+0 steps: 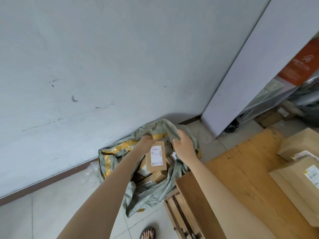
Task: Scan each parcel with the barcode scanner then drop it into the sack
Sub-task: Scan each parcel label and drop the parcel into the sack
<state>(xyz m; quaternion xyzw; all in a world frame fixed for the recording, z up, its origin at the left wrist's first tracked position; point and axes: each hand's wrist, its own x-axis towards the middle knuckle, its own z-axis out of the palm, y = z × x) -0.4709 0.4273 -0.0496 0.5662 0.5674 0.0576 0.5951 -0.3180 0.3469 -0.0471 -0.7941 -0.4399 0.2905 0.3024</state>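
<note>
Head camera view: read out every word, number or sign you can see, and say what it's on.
The label on the parcel in the sack's mouth: print and barcode, too blurred to read.
The orange sign, upper right: white logo and characters, too blurred to read.
The labels on the boxes at right: too small to read.

I see a grey-green sack (pixel 151 192) banded in yellow, a brown cardboard parcel (pixel 155 168) with a white black-printed label (pixel 156 155), a pale grey wall (pixel 103 57) flecked with dark scuffs at 11 o'clock, a brown skirting (pixel 43 183) at 8 o'clock and an orange sign (pixel 300 66) at 2 o'clock.
</note>
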